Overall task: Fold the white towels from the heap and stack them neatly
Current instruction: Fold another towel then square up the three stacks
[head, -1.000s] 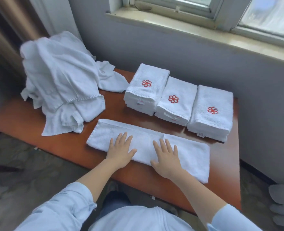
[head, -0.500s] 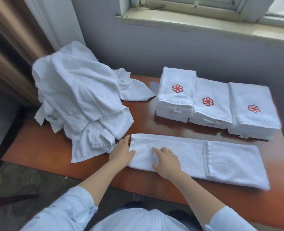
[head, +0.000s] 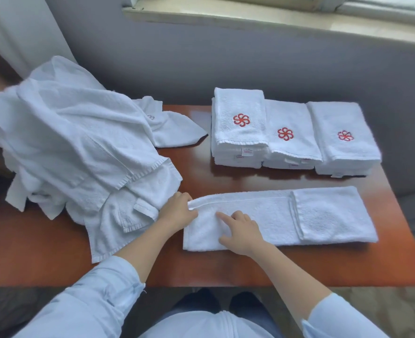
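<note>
A long white towel (head: 274,215) lies in a strip across the brown table (head: 43,259), its right end folded over. My left hand (head: 177,212) grips the towel's left end at the far corner, fingers curled over the edge. Just to the right, my right hand (head: 240,231) rests on the towel with its index finger pointing left and the other fingers curled. A big heap of unfolded white towels (head: 74,147) sits at the left. Three stacks of folded towels (head: 291,135) with red flower logos stand in a row at the back right.
A grey wall and a window sill (head: 262,20) run behind the table. A curtain (head: 13,28) hangs at the far left. The table's near edge (head: 201,285) is right in front of my body, and its right edge lies beside the towel's folded end.
Both hands slid left along the towel from its middle to its left end. The left hand went from flat to gripping the corner; the right hand's fingers curled. The camera shifted too.
</note>
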### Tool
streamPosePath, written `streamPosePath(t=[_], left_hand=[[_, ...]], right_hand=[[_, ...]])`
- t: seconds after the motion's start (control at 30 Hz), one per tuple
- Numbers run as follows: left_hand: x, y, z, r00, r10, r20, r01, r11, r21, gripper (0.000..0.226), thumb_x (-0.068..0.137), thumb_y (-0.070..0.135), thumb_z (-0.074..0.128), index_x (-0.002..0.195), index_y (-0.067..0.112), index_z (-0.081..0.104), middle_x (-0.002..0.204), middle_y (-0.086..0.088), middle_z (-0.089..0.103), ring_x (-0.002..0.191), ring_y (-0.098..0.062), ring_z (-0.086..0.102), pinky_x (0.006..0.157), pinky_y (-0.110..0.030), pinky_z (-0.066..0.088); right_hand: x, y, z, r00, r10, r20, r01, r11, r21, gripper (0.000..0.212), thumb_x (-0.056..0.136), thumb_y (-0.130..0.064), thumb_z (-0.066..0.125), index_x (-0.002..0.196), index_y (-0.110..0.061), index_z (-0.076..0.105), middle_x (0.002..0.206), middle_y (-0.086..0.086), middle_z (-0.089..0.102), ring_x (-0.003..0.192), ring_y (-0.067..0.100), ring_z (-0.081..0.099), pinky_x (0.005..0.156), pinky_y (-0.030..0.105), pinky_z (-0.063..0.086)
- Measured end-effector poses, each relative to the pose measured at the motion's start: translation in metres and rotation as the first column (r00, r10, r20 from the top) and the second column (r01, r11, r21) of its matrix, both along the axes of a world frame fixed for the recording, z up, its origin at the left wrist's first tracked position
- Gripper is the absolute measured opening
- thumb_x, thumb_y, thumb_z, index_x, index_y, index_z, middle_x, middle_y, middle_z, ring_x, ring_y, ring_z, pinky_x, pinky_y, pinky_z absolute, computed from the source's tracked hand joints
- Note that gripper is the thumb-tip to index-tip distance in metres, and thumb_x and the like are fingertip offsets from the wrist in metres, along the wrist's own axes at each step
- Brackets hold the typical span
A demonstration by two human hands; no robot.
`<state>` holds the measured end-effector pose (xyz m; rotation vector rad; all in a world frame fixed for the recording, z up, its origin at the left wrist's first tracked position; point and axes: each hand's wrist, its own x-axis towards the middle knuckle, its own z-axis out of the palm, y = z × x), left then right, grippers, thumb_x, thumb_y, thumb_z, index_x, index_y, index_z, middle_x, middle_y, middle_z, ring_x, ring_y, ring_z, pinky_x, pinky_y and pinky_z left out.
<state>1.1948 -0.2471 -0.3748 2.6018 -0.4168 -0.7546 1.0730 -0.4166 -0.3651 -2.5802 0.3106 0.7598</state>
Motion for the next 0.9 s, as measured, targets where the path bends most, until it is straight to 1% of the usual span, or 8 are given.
streamPosePath(t=[0.13, 0.23, 0.33, 0.43, 0.57, 0.67, 0.77, 0.9], left_hand=[[0.003, -0.010, 0.010, 0.966, 0.039, -0.256, -0.095, 0.973, -0.211, 0.019, 0.080, 0.026, 0.064, 0.079, 0.019, 0.046, 0.075, 0.002, 0.051, 0.065, -0.014, 0.052, 0.057, -0.030, 0.050], [0.002, -0.033, 0.029, 0.913, 0.053, -0.404, -0.193, 0.930, -0.314, 0.022, 0.080, 0.024, 0.064, 0.077, 0.015, 0.045, 0.071, -0.001, 0.051, 0.060, -0.014, 0.061, 0.053, -0.025, 0.055], [-0.004, -0.063, 0.048, 0.845, 0.076, -0.530, -0.302, 0.884, -0.355, 0.017, 0.083, 0.024, 0.064, 0.090, 0.011, 0.056, 0.076, -0.004, 0.068, 0.062, -0.015, 0.072, 0.052, -0.024, 0.055], [-0.014, -0.098, 0.061, 0.815, 0.071, -0.575, -0.338, 0.864, -0.373, 0.024, 0.087, 0.028, 0.066, 0.101, 0.009, 0.062, 0.088, -0.009, 0.075, 0.073, -0.020, 0.075, 0.058, -0.027, 0.058], [-0.034, -0.141, 0.067, 0.800, 0.021, -0.600, -0.356, 0.822, -0.445, 0.022, 0.087, 0.031, 0.070, 0.093, 0.012, 0.060, 0.086, -0.010, 0.076, 0.072, -0.020, 0.074, 0.058, -0.026, 0.058], [-0.049, -0.172, 0.068, 0.856, -0.017, -0.516, -0.294, 0.806, -0.514, 0.027, 0.090, 0.040, 0.066, 0.090, 0.014, 0.061, 0.080, -0.005, 0.072, 0.062, -0.014, 0.070, 0.056, -0.027, 0.054], [-0.061, -0.201, 0.066, 0.924, -0.031, -0.381, -0.204, 0.802, -0.562, 0.020, 0.093, 0.040, 0.058, 0.092, 0.021, 0.064, 0.080, 0.002, 0.071, 0.064, -0.009, 0.067, 0.065, -0.031, 0.055], [-0.080, -0.239, 0.061, 0.978, -0.029, -0.206, -0.093, 0.826, -0.556, 0.010, 0.091, 0.026, 0.057, 0.095, 0.034, 0.061, 0.087, 0.008, 0.067, 0.079, -0.006, 0.065, 0.066, -0.018, 0.050]], right_hand=[[0.006, -0.006, 0.013, 0.976, -0.210, -0.053, 0.216, 0.943, 0.255, 0.066, 0.084, -0.041, 0.065, 0.145, -0.037, 0.041, 0.126, -0.003, 0.049, 0.114, 0.015, 0.049, 0.100, 0.034, 0.042], [0.007, -0.011, 0.035, 0.884, -0.456, -0.103, 0.425, 0.690, 0.586, 0.060, 0.078, -0.039, 0.078, 0.133, -0.039, 0.055, 0.122, -0.008, 0.059, 0.109, 0.006, 0.059, 0.096, 0.029, 0.049], [0.003, -0.020, 0.056, 0.873, -0.456, -0.172, 0.424, 0.536, 0.730, 0.054, 0.073, -0.042, 0.079, 0.122, -0.053, 0.059, 0.117, -0.012, 0.066, 0.110, 0.003, 0.063, 0.087, 0.030, 0.055], [-0.006, -0.037, 0.068, 0.814, -0.572, -0.104, 0.465, 0.534, 0.706, 0.054, 0.076, -0.028, 0.078, 0.127, -0.038, 0.060, 0.110, -0.004, 0.069, 0.099, 0.005, 0.067, 0.075, 0.022, 0.055], [-0.020, -0.072, 0.076, 0.714, -0.700, -0.002, 0.563, 0.573, 0.596, 0.042, 0.084, -0.012, 0.067, 0.124, -0.026, 0.060, 0.089, -0.005, 0.065, 0.077, 0.005, 0.061, 0.063, 0.012, 0.045], [-0.036, -0.102, 0.080, 0.677, -0.736, 0.031, 0.600, 0.575, 0.556, 0.026, 0.084, -0.006, 0.058, 0.101, -0.023, 0.063, 0.084, -0.005, 0.062, 0.079, 0.013, 0.060, 0.064, 0.021, 0.044], [-0.050, -0.136, 0.083, 0.614, -0.786, 0.073, 0.633, 0.546, 0.549, 0.023, 0.080, -0.001, 0.049, 0.085, -0.022, 0.058, 0.074, -0.006, 0.058, 0.068, 0.009, 0.055, 0.055, 0.017, 0.039], [-0.064, -0.188, 0.085, 0.585, -0.804, 0.109, 0.655, 0.547, 0.521, 0.019, 0.082, 0.000, 0.046, 0.091, -0.014, 0.055, 0.073, -0.004, 0.051, 0.064, 0.010, 0.047, 0.049, 0.015, 0.033]])
